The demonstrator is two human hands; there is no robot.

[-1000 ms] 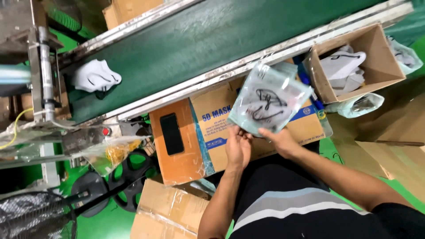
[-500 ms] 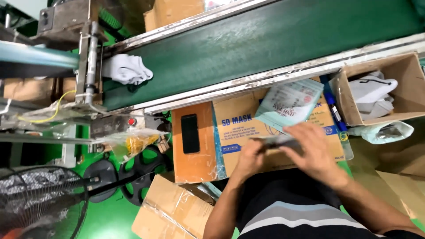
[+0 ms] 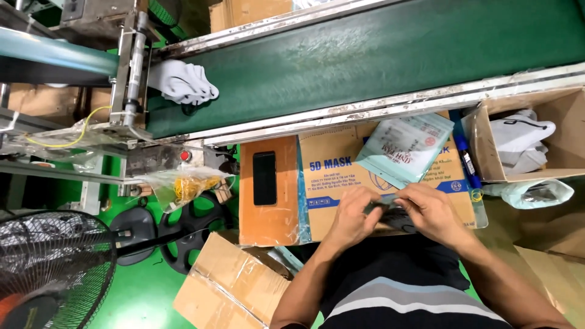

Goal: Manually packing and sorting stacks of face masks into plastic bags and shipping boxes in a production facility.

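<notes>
Your stock by the dark green conveyor belt [image 3: 378,55]: white masks [image 3: 183,82] on it; below it, tan box [image 3: 317,183], black phone [image 3: 264,178], pale teal pouch [image 3: 405,149].

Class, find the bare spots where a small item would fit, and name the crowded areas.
Free: the green conveyor belt right of the white masks; the orange carton around the black phone. Crowded: the printed carton under both hands, and the open cardboard box.

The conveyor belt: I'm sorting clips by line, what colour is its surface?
Dark green; the conveyor belt shows plainly in the head view.
</notes>
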